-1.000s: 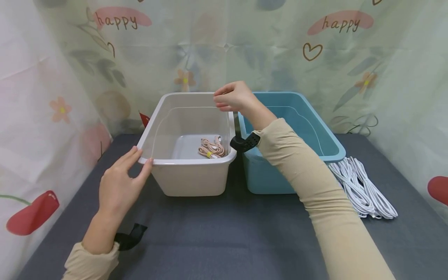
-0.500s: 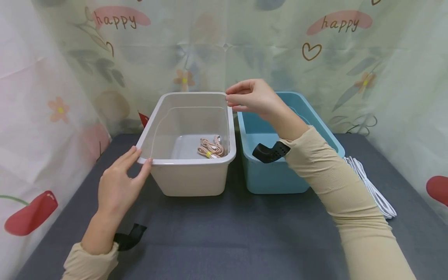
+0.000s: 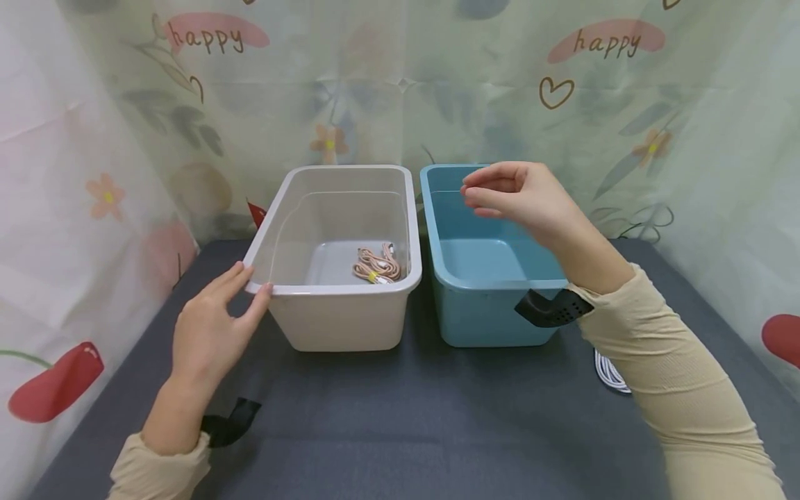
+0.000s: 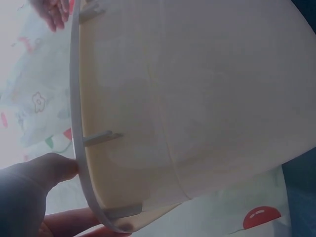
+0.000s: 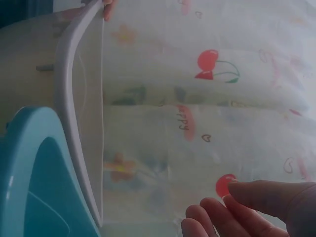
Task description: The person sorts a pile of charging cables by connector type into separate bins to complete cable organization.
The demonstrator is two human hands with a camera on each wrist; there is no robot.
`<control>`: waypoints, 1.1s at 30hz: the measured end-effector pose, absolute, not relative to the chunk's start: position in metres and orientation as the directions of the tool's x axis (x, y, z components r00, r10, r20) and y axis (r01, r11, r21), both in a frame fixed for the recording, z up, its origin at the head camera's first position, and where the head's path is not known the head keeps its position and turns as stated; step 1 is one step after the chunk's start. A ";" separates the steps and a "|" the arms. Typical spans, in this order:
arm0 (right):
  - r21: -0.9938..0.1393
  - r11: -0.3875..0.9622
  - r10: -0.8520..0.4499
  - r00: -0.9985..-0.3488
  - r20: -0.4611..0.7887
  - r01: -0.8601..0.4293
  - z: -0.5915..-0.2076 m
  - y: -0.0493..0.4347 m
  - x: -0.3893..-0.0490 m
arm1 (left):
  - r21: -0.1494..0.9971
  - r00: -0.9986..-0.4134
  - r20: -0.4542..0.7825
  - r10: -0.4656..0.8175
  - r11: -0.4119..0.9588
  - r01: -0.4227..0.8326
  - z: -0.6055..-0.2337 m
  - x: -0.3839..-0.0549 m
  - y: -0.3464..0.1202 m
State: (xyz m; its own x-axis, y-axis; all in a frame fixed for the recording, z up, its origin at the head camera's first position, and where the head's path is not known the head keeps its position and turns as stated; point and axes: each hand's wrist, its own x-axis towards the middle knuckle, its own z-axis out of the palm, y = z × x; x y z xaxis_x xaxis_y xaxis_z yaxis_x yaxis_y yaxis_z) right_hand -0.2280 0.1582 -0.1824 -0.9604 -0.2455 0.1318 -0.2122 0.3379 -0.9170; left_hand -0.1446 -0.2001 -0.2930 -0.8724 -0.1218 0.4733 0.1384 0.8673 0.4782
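Note:
At the front left corner of an off-white plastic bin [image 3: 344, 319], my left hand [image 3: 209, 330] holds the rim between thumb and fingers. Inside that bin lies a coiled tan charging cable [image 3: 378, 264] with a yellow tie. My right hand [image 3: 525, 198] hangs in the air over a blue plastic bin [image 3: 494, 312], fingers loosely bent. In the right wrist view its thumb and fingers [image 5: 217, 212] have nothing between them. The left wrist view shows my left thumb [image 4: 61, 168] against the rim from outside.
A bundle of white cord [image 3: 611, 373] lies on the dark tablecloth [image 3: 400, 417] to the right, mostly hidden behind my right sleeve [image 3: 675, 368]. The two bins stand side by side with a narrow gap. A printed curtain [image 3: 400, 83] encloses the back and sides.
My right hand has moved right, from above the off-white bin's right rim to over the blue bin, and its sleeve now covers more of the white cord. My left hand stays put.

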 end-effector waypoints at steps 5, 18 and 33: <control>-0.913 0.350 -0.217 -0.966 0.139 -0.210 -0.192 0.185 -0.216 | 0.470 -0.887 0.448 -0.110 0.874 0.129 -0.289 -0.143 -0.200; -0.962 0.167 -0.110 -0.974 0.199 -0.215 -0.224 0.258 -0.189 | 0.434 -0.775 0.631 0.025 0.817 0.380 -0.263 -0.143 -0.161; -0.966 0.015 0.047 -0.965 0.257 -0.256 -0.265 0.322 -0.174 | 0.309 -0.702 0.657 0.275 0.752 0.583 -0.250 -0.160 -0.085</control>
State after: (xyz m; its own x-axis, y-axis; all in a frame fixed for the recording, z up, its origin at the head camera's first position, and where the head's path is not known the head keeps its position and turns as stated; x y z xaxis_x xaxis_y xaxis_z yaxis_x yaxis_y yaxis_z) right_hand -0.1743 0.3219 -0.2648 -0.9654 0.0467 0.2567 -0.2563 0.0150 -0.9665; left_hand -0.1603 -0.0850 -0.2504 -0.7022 0.2752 0.6566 0.5831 0.7515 0.3086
